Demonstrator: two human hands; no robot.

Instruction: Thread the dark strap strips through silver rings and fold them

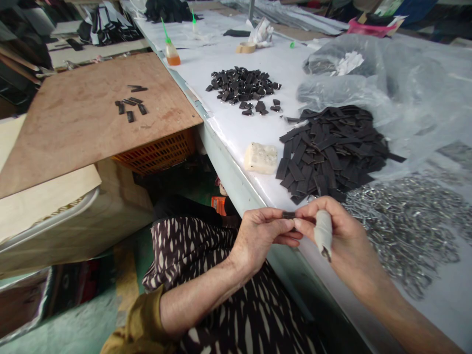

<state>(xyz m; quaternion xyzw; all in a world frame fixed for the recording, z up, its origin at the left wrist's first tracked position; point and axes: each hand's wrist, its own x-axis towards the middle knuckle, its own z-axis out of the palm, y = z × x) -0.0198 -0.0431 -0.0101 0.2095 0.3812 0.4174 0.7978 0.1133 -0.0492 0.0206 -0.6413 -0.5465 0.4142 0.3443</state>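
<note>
Black strip [288, 215] is pinched between the fingertips of the left hand [258, 236] and the right hand [342, 231], whose finger wrapped in white tape [323, 233] juts downward, just past the edge of the white-covered table [236, 132], near a heap of matching strips [328, 152] and silver metal clips [405, 231].

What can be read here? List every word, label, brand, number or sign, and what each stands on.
Nothing is readable: the dark strip pinched between the left hand and right hand shows no text, and any marks on the pink packaging at the far edge are too small and blurred to read.
</note>
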